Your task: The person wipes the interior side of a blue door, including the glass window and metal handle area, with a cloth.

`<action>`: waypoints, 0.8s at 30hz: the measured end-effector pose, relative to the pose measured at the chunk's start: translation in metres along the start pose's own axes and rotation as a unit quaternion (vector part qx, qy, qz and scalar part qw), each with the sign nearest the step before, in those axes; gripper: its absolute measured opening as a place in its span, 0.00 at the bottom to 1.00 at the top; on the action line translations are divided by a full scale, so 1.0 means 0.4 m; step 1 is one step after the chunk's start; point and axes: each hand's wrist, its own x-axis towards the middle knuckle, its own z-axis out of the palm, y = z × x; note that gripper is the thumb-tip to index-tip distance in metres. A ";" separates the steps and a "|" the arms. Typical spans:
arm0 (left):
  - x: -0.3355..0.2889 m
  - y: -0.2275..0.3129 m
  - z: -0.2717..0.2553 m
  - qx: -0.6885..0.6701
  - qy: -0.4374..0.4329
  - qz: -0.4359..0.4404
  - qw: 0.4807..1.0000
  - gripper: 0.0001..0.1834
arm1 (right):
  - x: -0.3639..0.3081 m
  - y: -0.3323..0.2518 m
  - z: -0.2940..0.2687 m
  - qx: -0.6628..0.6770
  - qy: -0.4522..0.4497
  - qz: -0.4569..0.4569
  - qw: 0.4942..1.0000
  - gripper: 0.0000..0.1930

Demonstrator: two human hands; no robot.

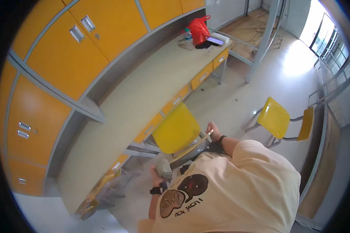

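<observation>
A yellow chair (177, 130) stands at the long desk, its seat close to the drawers and its backrest toward me. My right hand (214, 132), with a dark band at the wrist, is closed at the right end of the backrest and appears to grip it. Lower and to the left, my left hand (157, 177) holds a grey-green cloth (164, 169), bunched up beside the left end of the backrest. Part of the left hand's fingers is hidden behind the cloth.
The long desk (124, 99) has orange drawers and cabinets above. A red bag (199, 31), a bottle (188, 35) and a phone (215, 41) lie at its far end. Another yellow chair (274, 116) stands right. Clear plastic wrapping (109, 192) hangs near the desk's near end.
</observation>
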 end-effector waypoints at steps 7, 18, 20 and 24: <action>0.119 0.115 0.051 0.564 -0.018 0.347 0.749 0.28 | 0.258 -0.024 0.124 -0.031 0.028 0.099 0.994 0.15; 0.258 0.229 0.116 0.047 0.087 0.066 0.993 0.28 | 0.515 0.019 0.196 0.037 0.028 0.145 0.988 0.07; 0.275 0.240 0.111 0.046 0.097 0.061 0.992 0.29 | 0.530 0.030 0.193 0.003 -0.007 0.124 0.992 0.07; 0.312 0.246 0.120 0.052 0.110 0.038 0.992 0.29 | 0.557 0.043 0.166 -0.229 -0.139 -0.096 0.959 0.06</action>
